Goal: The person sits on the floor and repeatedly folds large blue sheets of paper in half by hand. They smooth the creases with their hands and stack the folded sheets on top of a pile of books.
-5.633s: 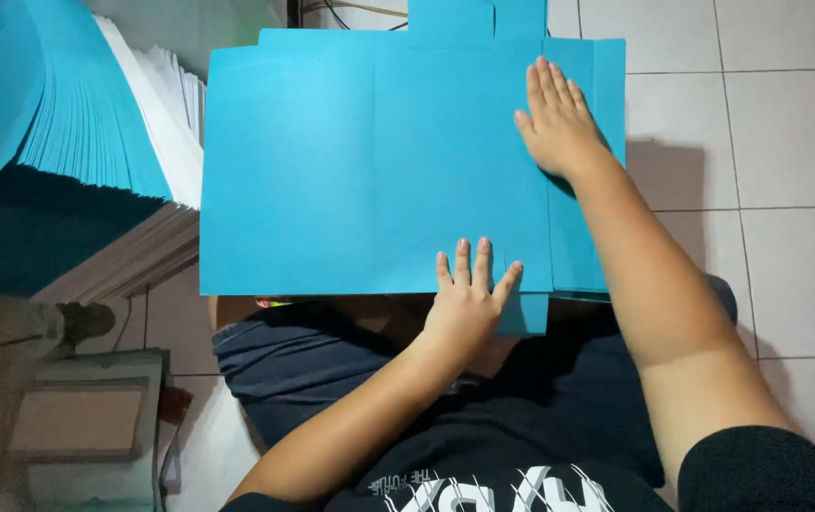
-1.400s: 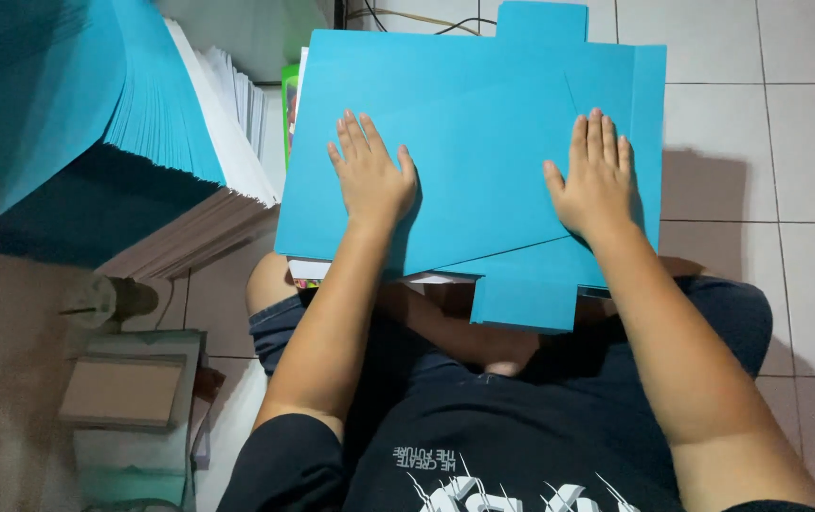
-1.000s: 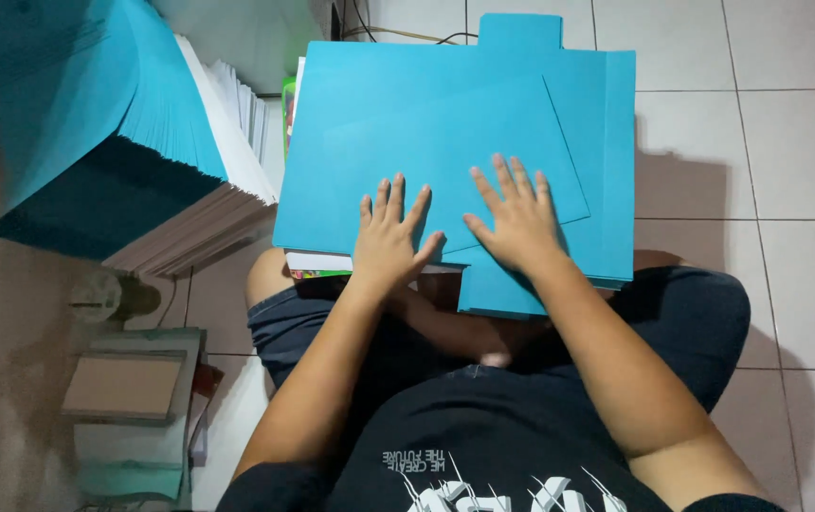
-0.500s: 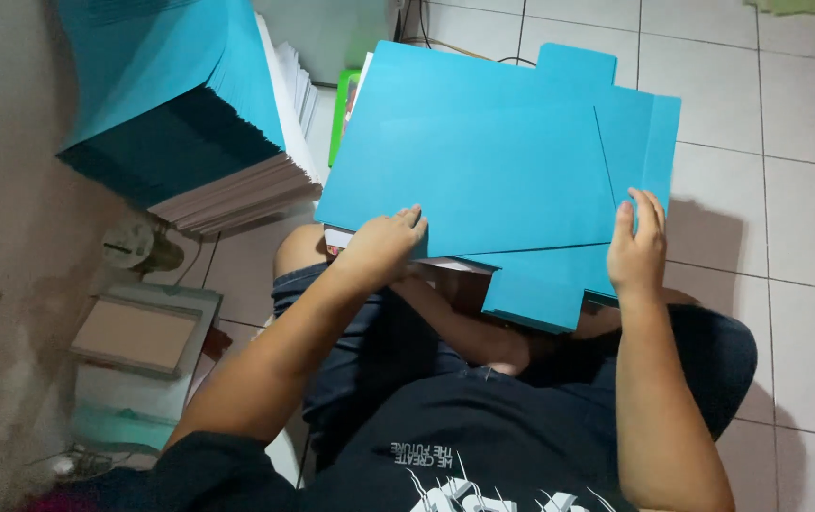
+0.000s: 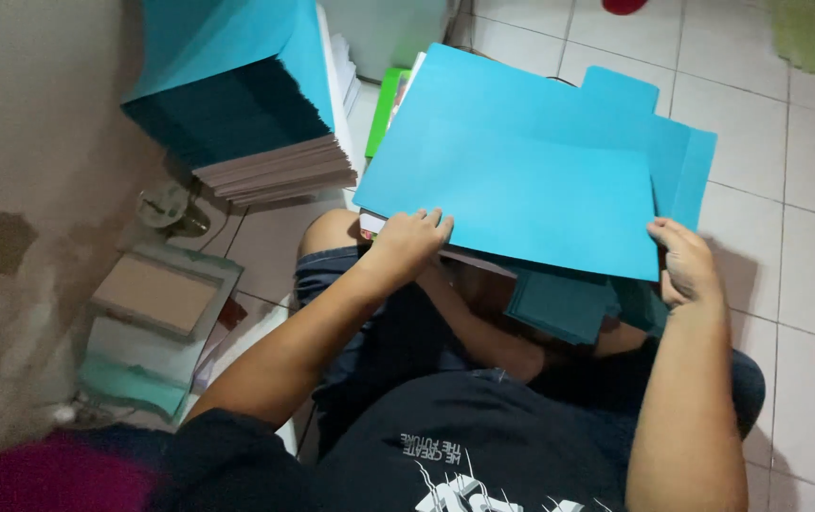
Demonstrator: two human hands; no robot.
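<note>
I grip the folded blue card sheet [image 5: 521, 190] with both hands: left hand [image 5: 407, 245] and right hand [image 5: 687, 265] closed on its near edge. Tall blue stack [image 5: 237, 90] remains.

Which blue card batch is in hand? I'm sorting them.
The folded blue sheet on the lap, gripped by left hand and right hand; the tall stack stands untouched.

I'm no longer pressing flat: my left hand [image 5: 407, 242] and right hand [image 5: 687, 270] are now gripping the blue sheet [image 5: 521, 190] edges, lifting it.
</note>
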